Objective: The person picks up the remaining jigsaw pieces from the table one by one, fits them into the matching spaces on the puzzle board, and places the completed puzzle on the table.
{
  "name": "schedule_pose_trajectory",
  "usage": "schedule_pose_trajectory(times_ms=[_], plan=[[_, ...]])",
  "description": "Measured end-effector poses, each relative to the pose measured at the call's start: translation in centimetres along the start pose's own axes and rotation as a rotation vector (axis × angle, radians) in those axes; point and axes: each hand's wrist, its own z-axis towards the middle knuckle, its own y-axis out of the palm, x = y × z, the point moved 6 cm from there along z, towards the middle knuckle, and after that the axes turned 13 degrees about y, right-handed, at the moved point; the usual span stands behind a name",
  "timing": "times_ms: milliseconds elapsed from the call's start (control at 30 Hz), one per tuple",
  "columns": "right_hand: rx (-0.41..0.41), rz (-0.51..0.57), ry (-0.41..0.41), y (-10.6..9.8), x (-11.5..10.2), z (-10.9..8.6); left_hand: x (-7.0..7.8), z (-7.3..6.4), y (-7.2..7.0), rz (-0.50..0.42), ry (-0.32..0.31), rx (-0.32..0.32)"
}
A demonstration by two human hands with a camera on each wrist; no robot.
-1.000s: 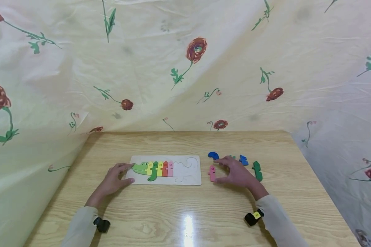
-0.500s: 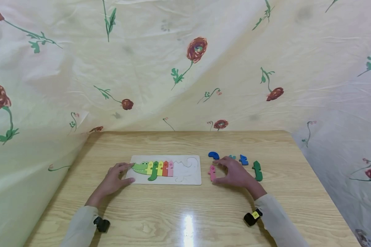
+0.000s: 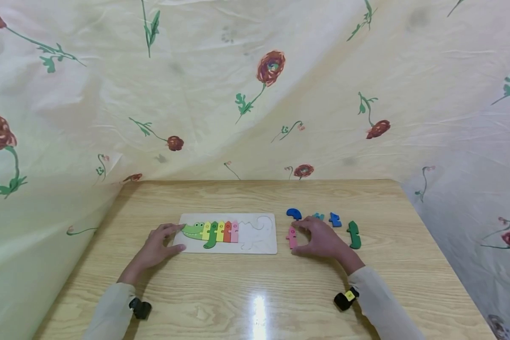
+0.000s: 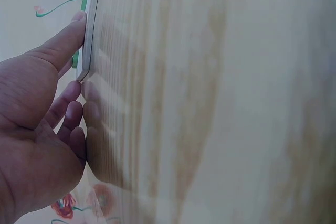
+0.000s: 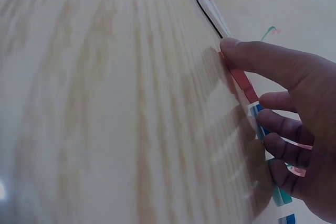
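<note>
"Pink piece (image 3: 292,238): where is it?"

"On the wood-grained counter (image 3: 212,288), just right of the pale board (image 3: 259,245), between thumb and forefinger of the right hand (image 3: 322,238)."

"So how do the hands stand?"

"Right hand pinches that piece lengthwise, 1 digit at each end. Left hand (image 3: 154,245) is wide, its thumb and forefinger parted and touching the board's left end; how firmly, I cannot tell."

"And on the board?"

"6 pieces in a row, from a green crocodile head (image 3: 192,231) to a light pink strip (image 3: 234,232). Thin drawn outlines run on to the right."

"Anything else near the right hand?"

"4 more: a blue curved piece (image 3: 294,214) just behind the pink one, a teal piece (image 3: 319,216) partly hidden, a small blue piece (image 3: 334,220), and a green piece (image 3: 354,235) furthest right."
</note>
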Motion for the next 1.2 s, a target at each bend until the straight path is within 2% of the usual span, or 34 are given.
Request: schedule_pose_trajectory(times_ms=[633, 1200], plan=[[-0.025, -0.024, -0.008, 0.33, -0.06, 0.44, -0.34, -0.01, 0.00, 0.004, -0.027, -0.009], [0.015, -0.017, -0.002, -0.31, -0.16, 0.30, -0.55, 0.08, 0.09, 0.015, -0.018, -0.008]])
